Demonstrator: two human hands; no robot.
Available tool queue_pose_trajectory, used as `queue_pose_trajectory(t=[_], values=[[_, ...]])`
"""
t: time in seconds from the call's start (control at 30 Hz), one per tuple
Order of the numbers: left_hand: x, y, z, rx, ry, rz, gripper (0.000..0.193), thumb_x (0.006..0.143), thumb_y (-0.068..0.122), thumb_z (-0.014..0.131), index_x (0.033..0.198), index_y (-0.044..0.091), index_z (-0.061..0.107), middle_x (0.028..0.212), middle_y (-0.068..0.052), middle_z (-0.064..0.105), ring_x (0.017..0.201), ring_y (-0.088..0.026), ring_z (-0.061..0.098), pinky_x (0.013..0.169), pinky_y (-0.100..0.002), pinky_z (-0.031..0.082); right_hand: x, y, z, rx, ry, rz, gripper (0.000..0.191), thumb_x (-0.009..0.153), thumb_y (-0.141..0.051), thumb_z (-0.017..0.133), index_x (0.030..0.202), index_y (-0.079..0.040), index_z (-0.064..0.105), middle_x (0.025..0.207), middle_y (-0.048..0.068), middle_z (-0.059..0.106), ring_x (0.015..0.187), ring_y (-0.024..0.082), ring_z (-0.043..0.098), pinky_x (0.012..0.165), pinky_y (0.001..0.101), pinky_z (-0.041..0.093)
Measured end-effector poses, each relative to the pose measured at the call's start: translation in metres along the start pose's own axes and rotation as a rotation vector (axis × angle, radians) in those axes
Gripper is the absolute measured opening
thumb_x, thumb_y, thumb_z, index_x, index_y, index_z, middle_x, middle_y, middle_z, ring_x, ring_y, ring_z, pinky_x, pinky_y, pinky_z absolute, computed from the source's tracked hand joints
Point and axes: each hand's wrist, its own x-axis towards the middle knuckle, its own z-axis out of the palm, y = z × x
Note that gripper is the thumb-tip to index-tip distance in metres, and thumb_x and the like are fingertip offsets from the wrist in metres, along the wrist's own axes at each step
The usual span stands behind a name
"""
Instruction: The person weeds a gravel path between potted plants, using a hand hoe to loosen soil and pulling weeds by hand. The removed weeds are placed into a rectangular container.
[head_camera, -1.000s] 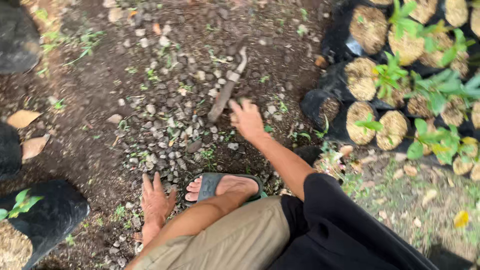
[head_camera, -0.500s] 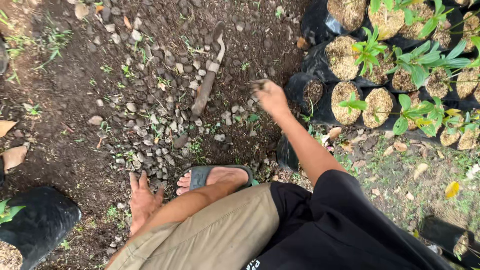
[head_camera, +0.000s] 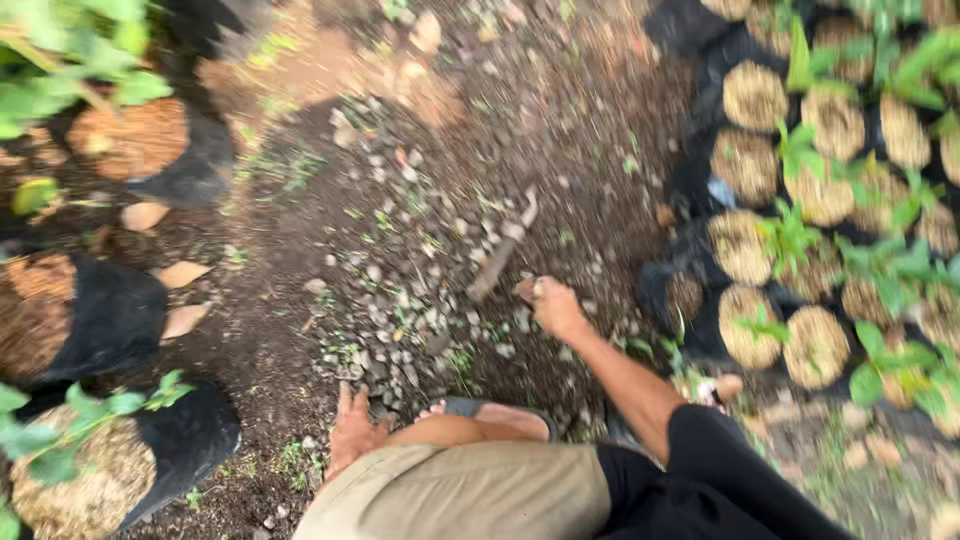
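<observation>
While the left hand (head_camera: 352, 438) rests flat with fingers spread on the dirt, the right hand (head_camera: 553, 305) curls near the low end of the stick-like tool (head_camera: 500, 252), which slants up and away over the stones (head_camera: 420, 300).

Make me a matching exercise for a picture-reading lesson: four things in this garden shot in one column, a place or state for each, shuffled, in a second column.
Things:
1. right hand
2. left hand
3. trowel
4. seedling bags

Places or states:
A. flat on the soil beside the sandalled foot
B. lying on the pebbles, blade end away from the person
C. closed, next to the trowel's near end
D. grouped in rows at the right edge

Pairs: 1-C, 2-A, 3-B, 4-D
</observation>
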Motion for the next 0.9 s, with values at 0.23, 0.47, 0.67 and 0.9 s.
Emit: queue_pose_trajectory(t=[0.23, 0.47, 0.67, 0.9], values=[[-0.031, -0.008, 0.014, -0.099, 0.266, -0.001, 0.085, 0.078, 0.031, 0.077, 0.151, 0.008, 0.041, 0.157, -0.022, 0.034, 0.14, -0.042, 0.043, 0.112, -0.059, 0.034, -0.01, -0.252, -0.001, 0.272, -0.441, -0.47, 0.037, 0.09, -0.021, 0.065, 0.124, -0.006, 0.07, 0.119, 0.011, 0.074, 0.108, 0.023, 0.07, 0.096, 0.0367, 0.053], [-0.075, -0.023, 0.0, -0.282, 0.518, -0.164, 0.083, 0.077, 0.03, 0.078, 0.149, 0.008, 0.043, 0.154, -0.021, 0.038, 0.139, -0.042, 0.044, 0.113, -0.061, 0.032, -0.159, -0.512, -0.039, 0.395, -1.057, -0.691, 0.023, 0.092, -0.012, 0.062, 0.115, -0.012, 0.059, 0.102, 0.001, 0.065, 0.087, 0.012, 0.065, 0.068, 0.0313, 0.055], [-0.162, -0.1, 0.088, -0.427, 0.463, -0.348, 0.082, 0.076, 0.03, 0.079, 0.148, 0.007, 0.044, 0.151, -0.021, 0.041, 0.139, -0.041, 0.044, 0.113, -0.062, 0.03, -0.336, -0.606, 0.029, -0.079, -1.285, -0.906, 0.021, 0.097, -0.015, 0.064, 0.117, -0.009, 0.058, 0.091, -0.001, 0.06, 0.066, 0.01, 0.056, 0.042, 0.0239, 0.032], [-0.219, -0.178, 0.092, -0.52, 0.517, -0.457, 0.081, 0.075, 0.029, 0.08, 0.146, 0.006, 0.046, 0.148, -0.02, 0.046, 0.139, -0.04, 0.045, 0.114, -0.064, 0.028, -0.627, -0.581, 0.086, -0.283, -1.961, -1.069, 0.031, 0.097, -0.019, 0.066, 0.126, -0.009, 0.059, 0.104, 0.005, 0.064, 0.085, 0.016, 0.061, 0.065, 0.0302, 0.048]])
